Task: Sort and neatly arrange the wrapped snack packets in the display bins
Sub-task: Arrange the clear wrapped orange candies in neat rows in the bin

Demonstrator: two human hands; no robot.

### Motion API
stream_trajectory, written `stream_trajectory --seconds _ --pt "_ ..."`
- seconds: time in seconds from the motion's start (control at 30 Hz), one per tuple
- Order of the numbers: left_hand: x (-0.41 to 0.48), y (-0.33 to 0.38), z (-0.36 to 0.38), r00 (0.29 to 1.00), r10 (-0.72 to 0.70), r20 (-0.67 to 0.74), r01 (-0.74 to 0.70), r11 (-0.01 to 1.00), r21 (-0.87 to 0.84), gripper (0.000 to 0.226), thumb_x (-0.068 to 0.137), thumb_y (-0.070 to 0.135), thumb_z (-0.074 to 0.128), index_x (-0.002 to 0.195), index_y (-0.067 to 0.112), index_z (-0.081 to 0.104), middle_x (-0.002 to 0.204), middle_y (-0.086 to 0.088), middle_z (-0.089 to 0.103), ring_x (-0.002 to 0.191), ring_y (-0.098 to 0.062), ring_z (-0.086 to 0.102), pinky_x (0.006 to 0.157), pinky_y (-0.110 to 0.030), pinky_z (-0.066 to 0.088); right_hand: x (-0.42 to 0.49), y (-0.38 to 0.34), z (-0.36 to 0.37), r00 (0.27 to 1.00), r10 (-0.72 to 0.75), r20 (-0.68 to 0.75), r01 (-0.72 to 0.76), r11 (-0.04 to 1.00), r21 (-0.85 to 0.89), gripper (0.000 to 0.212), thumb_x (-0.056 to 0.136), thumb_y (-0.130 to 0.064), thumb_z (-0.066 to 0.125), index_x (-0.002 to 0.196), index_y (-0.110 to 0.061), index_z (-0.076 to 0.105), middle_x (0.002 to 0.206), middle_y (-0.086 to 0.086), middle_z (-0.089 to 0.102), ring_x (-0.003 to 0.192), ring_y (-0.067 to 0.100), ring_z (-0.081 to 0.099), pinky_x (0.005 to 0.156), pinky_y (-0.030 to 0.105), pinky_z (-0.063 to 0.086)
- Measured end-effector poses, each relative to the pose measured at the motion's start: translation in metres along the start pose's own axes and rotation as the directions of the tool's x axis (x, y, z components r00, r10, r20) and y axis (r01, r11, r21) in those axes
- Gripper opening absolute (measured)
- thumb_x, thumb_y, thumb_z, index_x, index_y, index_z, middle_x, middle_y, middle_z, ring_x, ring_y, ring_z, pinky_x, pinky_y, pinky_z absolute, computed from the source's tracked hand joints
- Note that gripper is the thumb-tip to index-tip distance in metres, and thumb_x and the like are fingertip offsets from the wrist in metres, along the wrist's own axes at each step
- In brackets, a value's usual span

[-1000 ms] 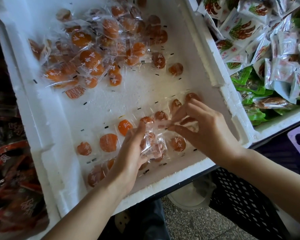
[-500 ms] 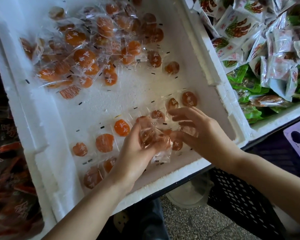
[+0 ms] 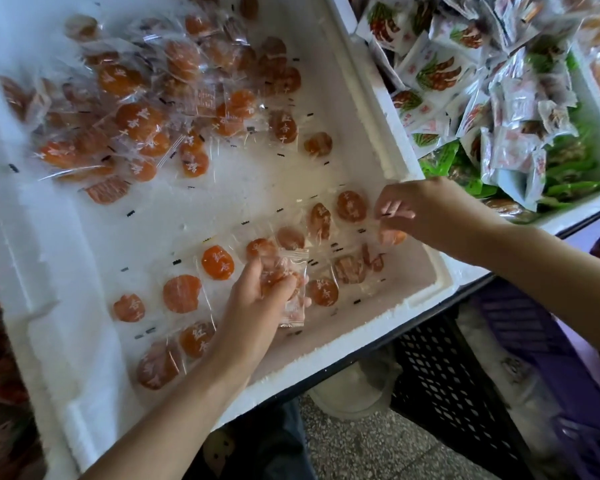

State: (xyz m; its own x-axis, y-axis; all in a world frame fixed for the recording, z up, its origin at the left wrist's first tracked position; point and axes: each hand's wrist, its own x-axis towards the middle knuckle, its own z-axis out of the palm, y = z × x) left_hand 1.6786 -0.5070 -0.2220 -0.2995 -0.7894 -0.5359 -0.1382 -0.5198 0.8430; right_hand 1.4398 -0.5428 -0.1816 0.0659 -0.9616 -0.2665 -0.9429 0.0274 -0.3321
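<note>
with two rows (image 3: pixel 219 262) laid beside the fingers, a bunch of packets (image 3: pixel 286 282) is gripped by the left hand (image 3: pixel 257 303), one packet (image 3: pixel 392 237) is pinched by the right hand (image 3: pixel 430 213), and the heap (image 3: pixel 146 112) beyond them is left unsorted.

We see clear-wrapped orange snack packets (image 3: pixel 219 263) laid flat in rows at the near end of the white foam bin (image 3: pixel 371 109); a loose heap (image 3: pixel 136 119) fills its far end.

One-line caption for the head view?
Left hand holds several packets; right hand pinches one packet beside the row in the foam bin.
</note>
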Motion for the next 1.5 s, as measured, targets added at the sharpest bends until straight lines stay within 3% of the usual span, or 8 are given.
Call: stream_trajectory --seconds 0.3,0.4,0.53,0.7,0.9,1.1,1.3,1.5 --pt "0.003 0.000 -0.006 0.998 0.054 -0.031 -0.054 0.999 0.002 0.014 0.097 0.019 0.054 0.104 0.030 0.060 0.094 0.025 0.069 0.096 -0.007 0.068 0.089 -0.037 0.056 0.013 -0.010 0.030 0.969 0.002 0.247 0.062 0.966 -0.250 0.022 0.095 -0.010 0.042 0.107 -0.007 0.060 0.096 0.011 0.059 0.083 0.029 0.056 0.068 0.031 0.040" --pt "0.005 0.001 -0.009 0.996 0.086 -0.028 -0.087 0.996 -0.008 0.015 0.096 0.019 0.056 0.106 0.029 0.061 0.096 0.024 0.070 0.096 -0.013 0.069 0.075 -0.020 0.056 0.016 -0.016 0.032 0.962 0.021 0.274 0.064 0.953 -0.296 0.024 0.096 -0.010 0.042 0.113 -0.008 0.060 0.104 0.012 0.059 0.092 0.028 0.057 0.071 0.030 0.038" --pt "0.009 0.002 -0.013 0.994 0.092 -0.053 -0.093 0.996 -0.012 0.016 0.095 0.015 0.058 0.110 0.018 0.063 0.103 0.010 0.071 0.094 -0.014 0.069 0.073 -0.023 0.058 0.021 -0.016 0.025 0.966 0.055 0.253 0.020 0.959 -0.283 0.016 0.094 -0.007 0.039 0.097 -0.010 0.054 0.071 0.000 0.043 0.075 0.025 0.046 0.060 0.025 0.031" --pt "0.010 0.002 -0.014 0.995 0.066 -0.079 -0.068 0.998 -0.018 0.016 0.095 0.015 0.058 0.109 0.017 0.063 0.106 0.007 0.069 0.094 -0.013 0.069 0.077 -0.028 0.060 0.017 -0.004 0.044 0.952 -0.025 0.304 0.168 0.875 -0.455 0.024 0.089 -0.033 0.046 0.087 -0.016 0.063 0.086 0.005 0.062 0.074 0.022 0.056 0.059 0.029 0.038" --pt "0.014 0.003 -0.016 0.995 0.039 -0.089 -0.042 0.999 -0.033 0.020 0.095 0.013 0.059 0.113 0.022 0.060 0.109 0.005 0.070 0.090 -0.012 0.071 0.084 -0.030 0.056 0.016 -0.008 0.044 0.984 -0.080 0.161 0.119 0.960 -0.252 0.046 0.083 0.007 0.049 0.125 -0.014 0.052 0.119 0.002 0.056 0.107 0.022 0.057 0.083 0.037 0.050" --pt "0.026 0.010 -0.010 0.982 0.187 0.022 -0.188 0.977 0.104 0.033 0.090 0.002 0.063 0.107 0.030 0.063 0.102 0.010 0.071 0.095 -0.001 0.066 0.079 -0.011 0.051 0.014 -0.048 0.030 0.990 -0.142 0.019 0.110 0.839 0.533 0.037 0.087 -0.013 0.063 0.123 -0.013 0.056 0.106 -0.014 0.061 0.094 -0.002 0.062 0.086 0.011 0.048" --pt "0.036 0.008 0.004 0.959 0.275 0.061 -0.281 0.922 0.266 0.026 0.091 0.010 0.064 0.113 0.022 0.058 0.105 0.007 0.067 0.091 -0.003 0.066 0.081 -0.019 0.055 0.024 -0.051 0.011 0.997 -0.077 0.016 0.063 0.899 0.433 0.038 0.076 -0.010 0.074 0.112 -0.016 0.063 0.083 -0.021 0.064 0.082 0.000 0.065 0.083 0.013 0.050" --pt "0.073 0.010 0.001 0.910 0.411 0.065 -0.362 0.707 0.607 0.043 0.092 0.014 0.062 0.134 0.017 0.051 0.132 0.008 0.051 0.118 0.001 0.045 0.094 0.005 0.029 0.058 -0.019 -0.014 0.997 -0.065 -0.030 0.068 0.991 0.116 0.030 0.081 -0.013 0.071 0.109 -0.016 0.062 0.091 -0.006 0.068 0.090 0.014 0.065 0.087 0.030 0.050"
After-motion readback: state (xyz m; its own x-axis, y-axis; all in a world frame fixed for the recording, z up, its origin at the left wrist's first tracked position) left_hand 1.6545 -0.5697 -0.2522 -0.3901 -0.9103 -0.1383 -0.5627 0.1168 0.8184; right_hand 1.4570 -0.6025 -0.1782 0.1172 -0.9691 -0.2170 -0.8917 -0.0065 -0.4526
